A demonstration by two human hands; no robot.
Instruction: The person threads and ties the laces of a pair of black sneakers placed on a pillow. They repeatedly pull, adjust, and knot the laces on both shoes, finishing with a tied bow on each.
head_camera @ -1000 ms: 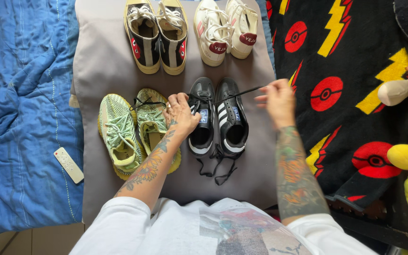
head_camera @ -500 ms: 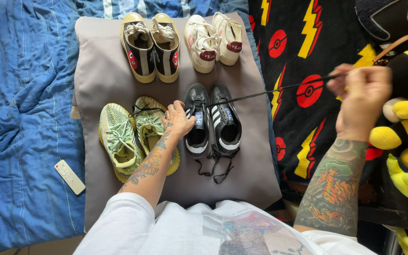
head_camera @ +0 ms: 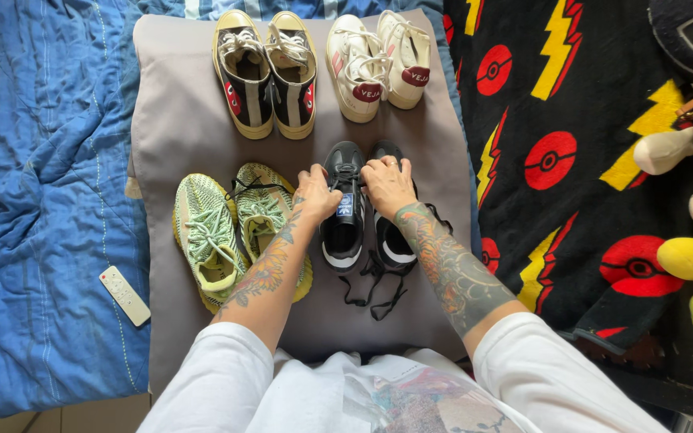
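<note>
A pair of black sneakers [head_camera: 345, 232] with white stripes stands on a grey pillow [head_camera: 178, 120], loose black laces trailing toward me. My left hand [head_camera: 316, 195] rests on the left black shoe, fingers pinching at its lacing. My right hand [head_camera: 387, 184] lies over the right black shoe [head_camera: 392, 247], fingers curled on its lace area. Both hands meet over the shoes' tongues. To the left lies a pair of yellow-green knit sneakers [head_camera: 210, 236].
Black-and-cream canvas sneakers [head_camera: 266, 70] and white sneakers [head_camera: 378, 60] stand at the pillow's far end. A white remote [head_camera: 124, 296] lies on the blue bedspread [head_camera: 34, 200]. A black blanket [head_camera: 587, 144] with red and yellow shapes and plush toys [head_camera: 691, 200] lie to the right.
My right hand, which had pulled a black lace far out to the right, has come back onto the right black shoe. My left hand stayed on the left shoe.
</note>
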